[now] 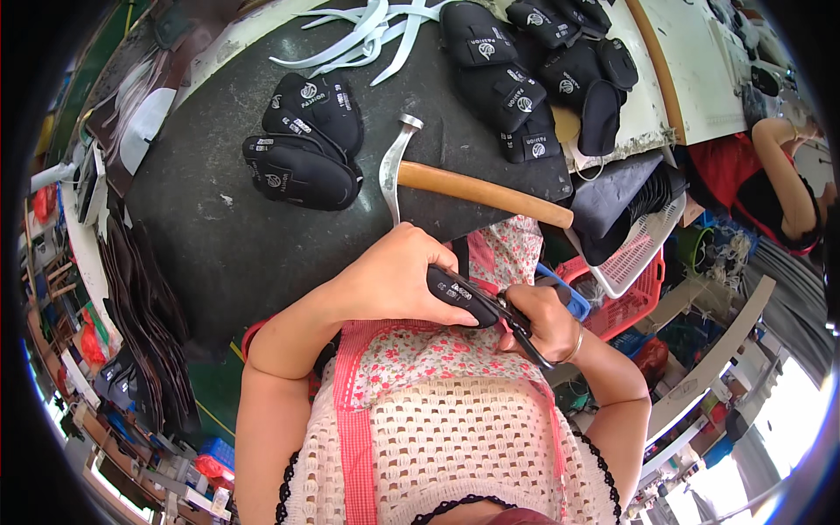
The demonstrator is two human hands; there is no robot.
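Observation:
My left hand (394, 278) grips a black shoe-tongue piece (457, 294) with a small white label, held over my lap just off the near edge of the dark worktable (219, 236). My right hand (547, 319) holds black scissors (518, 325) whose blades meet the right end of that piece. A hammer (455, 185) with a wooden handle and steel head lies on the table just beyond my hands. A stack of matching black pieces (302, 144) rests to the far left of the hammer, and a bigger pile (534, 70) lies at the far right.
White strips (359, 39) lie at the table's far edge. Dark flat sheets (144, 297) are stacked on the left. Red and white plastic baskets (626, 271) stand to my right. Another person (783, 184) in red and black sits at the far right beside a pale bench (691, 61).

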